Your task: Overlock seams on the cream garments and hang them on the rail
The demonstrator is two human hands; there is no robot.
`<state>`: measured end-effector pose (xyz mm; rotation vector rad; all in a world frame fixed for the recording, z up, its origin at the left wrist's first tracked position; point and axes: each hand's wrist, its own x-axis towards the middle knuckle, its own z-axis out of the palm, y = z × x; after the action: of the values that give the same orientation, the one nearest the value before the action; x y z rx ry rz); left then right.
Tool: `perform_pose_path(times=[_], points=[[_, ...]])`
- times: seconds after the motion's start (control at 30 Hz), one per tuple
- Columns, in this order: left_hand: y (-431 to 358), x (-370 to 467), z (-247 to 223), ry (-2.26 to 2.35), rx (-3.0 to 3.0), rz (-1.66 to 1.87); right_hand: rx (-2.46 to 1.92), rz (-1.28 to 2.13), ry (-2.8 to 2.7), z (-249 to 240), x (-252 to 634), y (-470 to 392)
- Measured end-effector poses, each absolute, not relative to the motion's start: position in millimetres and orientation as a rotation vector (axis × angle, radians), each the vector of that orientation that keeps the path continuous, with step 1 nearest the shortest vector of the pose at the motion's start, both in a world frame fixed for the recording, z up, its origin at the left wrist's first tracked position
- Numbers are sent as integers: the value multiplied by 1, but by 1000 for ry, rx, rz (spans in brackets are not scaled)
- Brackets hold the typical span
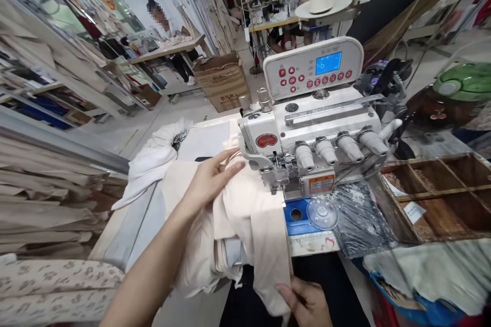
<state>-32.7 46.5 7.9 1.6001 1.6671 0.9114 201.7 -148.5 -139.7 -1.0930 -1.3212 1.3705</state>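
Observation:
A pale cream fabric piece (pixel 268 235) lies under the needle area of a white overlock sewing machine (pixel 318 117) and hangs over the table's front edge. My left hand (pixel 215 176) is to the left of the presser foot, its thumb on top of a bunched fold of the fabric and its fingers around the far side, partly hidden. Low down at the front, my right hand (pixel 307 300) pinches the hanging edge of the same fabric between thumb and fingers. Beneath my left forearm, more cream cloth is heaped in loose folds.
Right of the machine is a wooden compartment tray (pixel 441 196). A clear round disc (pixel 322 213) and a ruler strip (pixel 312 244) lie by the machine's front. White cloth (pixel 153 156) is piled at the table's left. Behind stands a cardboard box (pixel 224 84); two people sit at farther tables.

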Motion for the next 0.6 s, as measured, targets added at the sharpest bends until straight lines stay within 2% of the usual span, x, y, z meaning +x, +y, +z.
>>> perform_pose_path(times=[0.13,0.2,0.5,0.6], points=[[76,-30,36,1558,1469,1176,-1001,1838,-996,-150,204,-160],[80,-27,48,1575,1498,1310,-931,1947,-875,-146,205,-159],[117,-38,94,1703,1822,1513,-1156,1779,-1020,-104,207,-126],[113,-38,82,1736,2126,1350,-1199,1712,-1033,-104,208,-118]])
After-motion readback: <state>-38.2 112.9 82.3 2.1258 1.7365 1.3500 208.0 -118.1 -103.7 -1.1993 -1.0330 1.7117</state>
